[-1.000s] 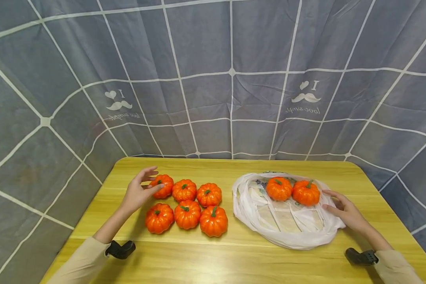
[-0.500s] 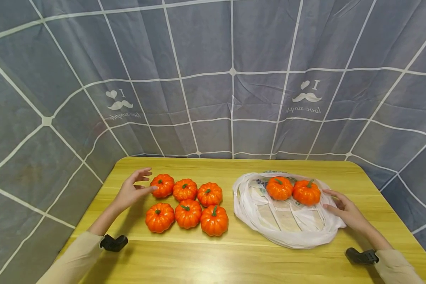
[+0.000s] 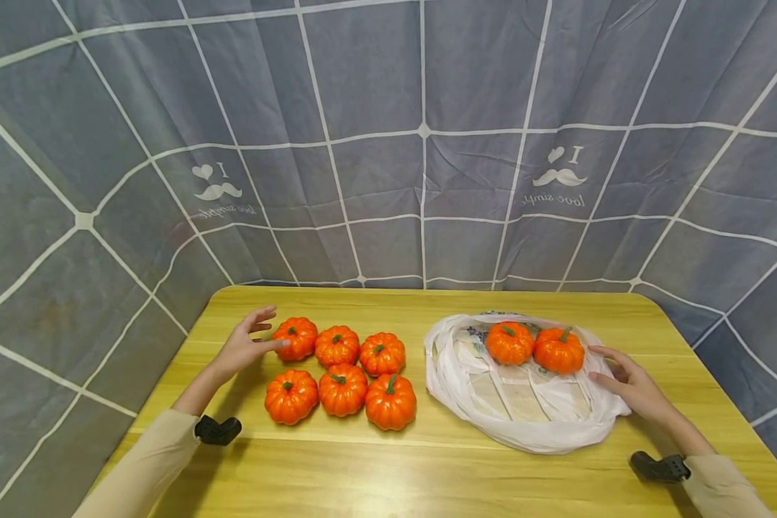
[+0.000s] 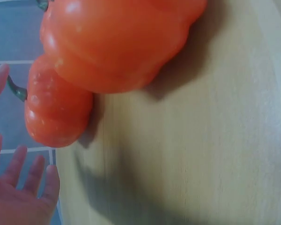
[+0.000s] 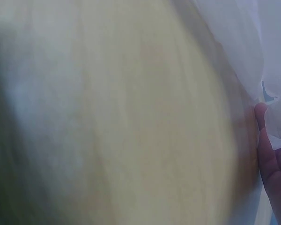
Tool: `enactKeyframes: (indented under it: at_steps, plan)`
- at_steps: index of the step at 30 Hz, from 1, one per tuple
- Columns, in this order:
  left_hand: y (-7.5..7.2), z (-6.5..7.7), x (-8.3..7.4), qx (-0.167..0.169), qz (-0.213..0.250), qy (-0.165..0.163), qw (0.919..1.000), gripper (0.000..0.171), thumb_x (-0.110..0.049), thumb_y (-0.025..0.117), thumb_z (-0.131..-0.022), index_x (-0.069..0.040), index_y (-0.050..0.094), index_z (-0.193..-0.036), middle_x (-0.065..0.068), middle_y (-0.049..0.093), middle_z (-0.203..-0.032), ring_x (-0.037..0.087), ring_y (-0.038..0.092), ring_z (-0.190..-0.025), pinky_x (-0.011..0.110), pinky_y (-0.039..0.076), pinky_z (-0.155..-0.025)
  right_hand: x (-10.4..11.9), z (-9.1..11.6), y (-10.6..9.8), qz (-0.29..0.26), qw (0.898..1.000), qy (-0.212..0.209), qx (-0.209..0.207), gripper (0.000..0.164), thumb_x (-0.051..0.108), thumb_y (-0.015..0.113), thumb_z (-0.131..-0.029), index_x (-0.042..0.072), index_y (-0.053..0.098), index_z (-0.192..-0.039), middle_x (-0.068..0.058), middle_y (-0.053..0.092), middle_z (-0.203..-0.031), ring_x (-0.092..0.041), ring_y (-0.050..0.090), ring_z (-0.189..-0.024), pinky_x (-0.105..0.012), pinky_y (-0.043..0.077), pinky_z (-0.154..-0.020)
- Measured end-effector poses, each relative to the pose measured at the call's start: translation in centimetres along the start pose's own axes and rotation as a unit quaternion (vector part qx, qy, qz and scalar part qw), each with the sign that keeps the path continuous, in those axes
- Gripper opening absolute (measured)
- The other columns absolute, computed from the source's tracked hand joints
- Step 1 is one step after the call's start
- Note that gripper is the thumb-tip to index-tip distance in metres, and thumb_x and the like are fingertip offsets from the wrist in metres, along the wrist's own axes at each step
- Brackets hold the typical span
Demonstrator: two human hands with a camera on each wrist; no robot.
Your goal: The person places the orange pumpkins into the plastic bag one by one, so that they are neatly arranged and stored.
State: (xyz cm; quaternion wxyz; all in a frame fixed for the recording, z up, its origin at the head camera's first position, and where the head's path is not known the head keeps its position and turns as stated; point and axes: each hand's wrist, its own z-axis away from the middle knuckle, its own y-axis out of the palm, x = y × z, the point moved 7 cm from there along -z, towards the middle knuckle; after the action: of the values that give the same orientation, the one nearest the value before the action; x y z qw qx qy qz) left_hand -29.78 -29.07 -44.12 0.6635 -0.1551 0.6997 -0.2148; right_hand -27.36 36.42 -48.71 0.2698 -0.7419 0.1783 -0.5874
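Observation:
Small orange pumpkins with green stems stand on the table in two rows. My left hand (image 3: 241, 347) is beside the far-left pumpkin (image 3: 296, 338), thumb and fingers spread, holding nothing; the left wrist view shows its spread fingers (image 4: 33, 176) below a pumpkin (image 4: 58, 105). The near row includes a left pumpkin (image 3: 291, 396) and a right one (image 3: 391, 404). To the right lies a white plastic bag (image 3: 531, 440) with its mouth spread wide and two pumpkins (image 3: 509, 343) inside at the back. My right hand (image 3: 636, 388) holds the bag's right rim; plastic partly covers its fingers in the right wrist view.
The yellow wooden table (image 3: 401, 482) has a rounded back edge. A grey curtain (image 3: 375, 180) with white grid lines hangs behind it and along both sides. Bare wood separates the pumpkin rows from the bag.
My left hand has drawn back slightly to the left from the far-left pumpkin, then nearly stopped. The right hand, the bag and the pumpkins stay where they were.

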Motion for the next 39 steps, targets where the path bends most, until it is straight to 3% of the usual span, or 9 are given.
enactKeyframes:
  at_steps: [6,15,21,39]
  plan:
    - [0.5,-0.4,0.8,0.015,0.009,-0.013,0.9998,0.080,-0.013,0.074,-0.083,0.003,0.027,-0.147,0.030,0.030,-0.149,0.047,0.035,-0.130,0.061,0.034,-0.106,0.0,0.0,0.0,-0.004,1.000,-0.007,-0.002,0.047,0.007,0.060,-0.093,0.001,0.043,-0.137,0.044,0.033,-0.114,0.011,0.053,-0.082,-0.018,0.050,-0.060]
    - [1.9,-0.8,1.3,0.042,-0.004,-0.002,0.9991,0.085,-0.015,0.078,-0.079,0.003,0.028,-0.146,0.027,0.031,-0.148,0.045,0.038,-0.127,0.057,0.038,-0.103,-0.2,0.1,-0.1,-0.002,1.000,0.002,-0.003,0.047,0.008,0.060,-0.093,0.004,0.044,-0.138,0.043,0.038,-0.109,0.008,0.053,-0.078,-0.020,0.050,-0.058]
    - [2.4,-0.9,1.7,0.042,-0.022,0.001,0.9989,0.086,-0.017,0.080,-0.078,0.002,0.030,-0.145,0.026,0.037,-0.142,0.044,0.043,-0.121,0.056,0.041,-0.101,-0.1,0.0,0.0,-0.006,1.000,-0.004,-0.003,0.047,0.007,0.059,-0.093,0.002,0.044,-0.137,0.043,0.039,-0.110,0.007,0.054,-0.077,-0.021,0.050,-0.058]
    - [2.5,-0.8,2.1,0.022,-0.016,0.012,0.9996,0.085,-0.014,0.081,-0.076,0.000,0.033,-0.144,0.026,0.040,-0.138,0.044,0.047,-0.118,0.053,0.045,-0.098,-0.3,0.1,0.1,0.020,1.000,0.013,-0.005,0.049,0.011,0.061,-0.093,0.000,0.042,-0.137,0.040,0.036,-0.108,0.004,0.050,-0.076,-0.021,0.048,-0.058]
